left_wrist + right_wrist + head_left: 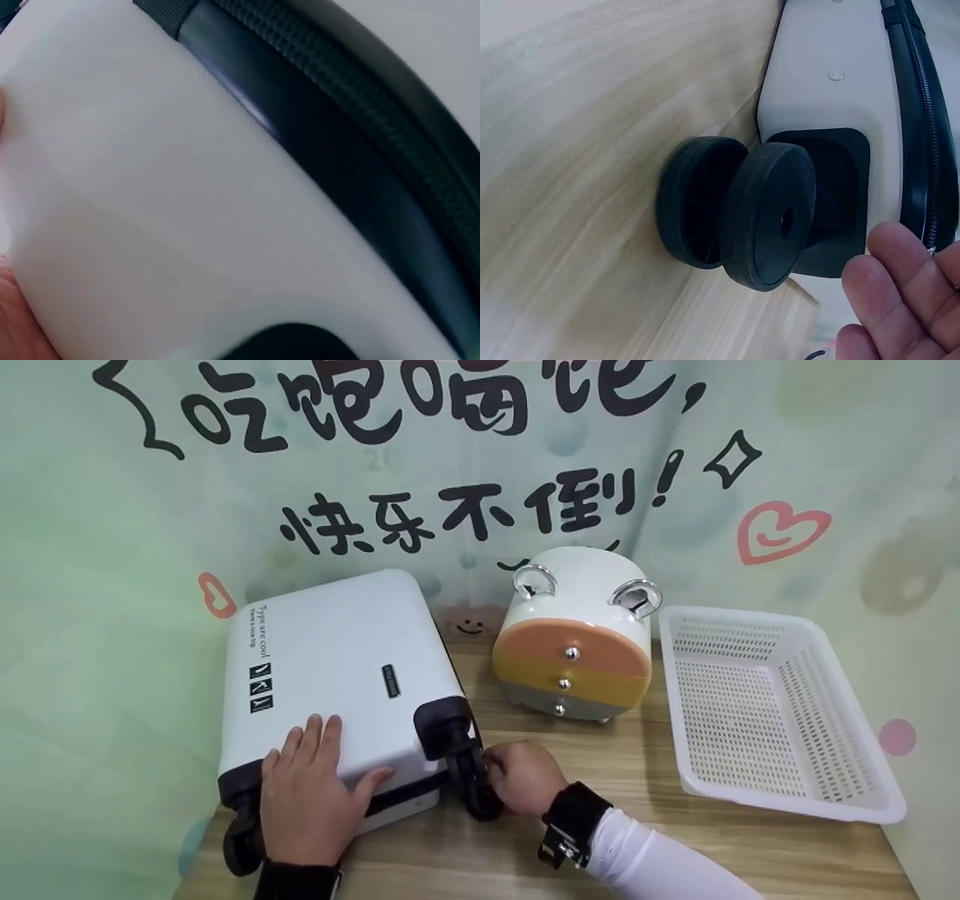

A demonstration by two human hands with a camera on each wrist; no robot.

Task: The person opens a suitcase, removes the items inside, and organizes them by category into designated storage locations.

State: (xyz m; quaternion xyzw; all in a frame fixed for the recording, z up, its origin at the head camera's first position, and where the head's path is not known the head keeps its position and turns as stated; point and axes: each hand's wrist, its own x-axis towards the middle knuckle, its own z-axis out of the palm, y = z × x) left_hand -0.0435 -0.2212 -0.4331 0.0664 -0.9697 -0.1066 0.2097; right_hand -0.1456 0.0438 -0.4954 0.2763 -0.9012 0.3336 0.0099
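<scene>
A white hard-shell suitcase [337,652] lies on its side with black caster wheels [769,217] toward me. My left hand [311,795] rests flat on its upper shell near the front edge, fingers spread and thumb out to the right. My right hand [529,776] is at the right front corner, just beside a wheel, fingers curled. In the right wrist view, fingertips [900,255] and thumb meet at the end of the black zipper [930,157], seemingly pinching its small pull, which is mostly hidden. The left wrist view shows the shell and a black zipper band [337,82] close up.
A small white drawer box [577,585] with orange, yellow and grey drawer fronts stands behind the right hand. Right of it is a white perforated plastic basket [787,806]. All stand on a wood-grain table [600,855] before a printed cloth backdrop [825,450].
</scene>
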